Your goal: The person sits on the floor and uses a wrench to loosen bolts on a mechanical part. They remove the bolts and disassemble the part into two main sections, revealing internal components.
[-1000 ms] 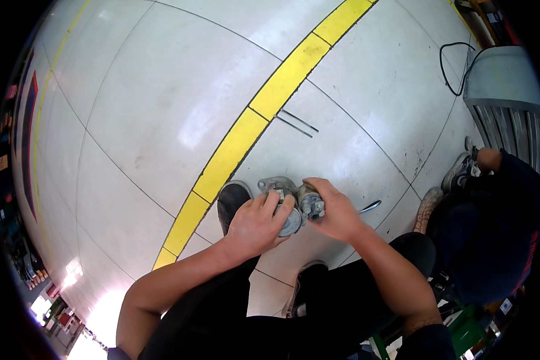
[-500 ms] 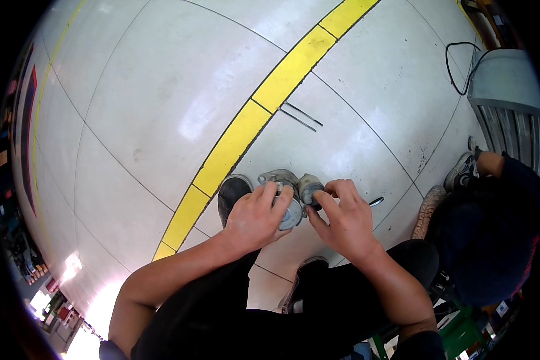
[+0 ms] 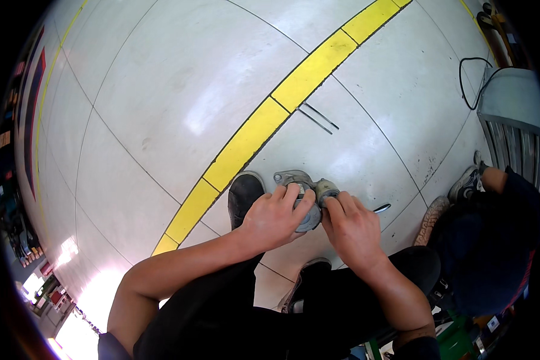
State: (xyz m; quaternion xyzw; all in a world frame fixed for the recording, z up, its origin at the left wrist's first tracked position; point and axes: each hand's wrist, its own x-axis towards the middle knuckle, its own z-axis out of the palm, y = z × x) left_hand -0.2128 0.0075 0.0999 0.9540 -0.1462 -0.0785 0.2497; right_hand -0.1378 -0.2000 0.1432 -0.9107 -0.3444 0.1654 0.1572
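Observation:
My left hand (image 3: 276,217) is closed on a grey metal motor-like part (image 3: 306,219), with its fingers over the large round end and a flanged plate showing beyond them. My right hand (image 3: 354,231) has curled fingers on the smaller cylinder (image 3: 326,188) at the right of the same part; the fingertips are partly hidden. The part is held low above the floor, beside my left shoe (image 3: 243,198). A shiny tool (image 3: 383,208) lies right of my right hand, and two thin dark rods (image 3: 321,117) lie on the tiles farther off.
A yellow floor line (image 3: 252,141) runs diagonally past my shoe. At the right a co-worker in dark clothing (image 3: 480,246) crouches close to me, near a grey metal cabinet (image 3: 510,96) and a black cable (image 3: 462,78). Cluttered shelves (image 3: 12,180) stand along the left rim.
My right hand has moved from gripping the small cylinder's side to having its fingers over its end. My left hand keeps its hold. The whole view has shifted slightly.

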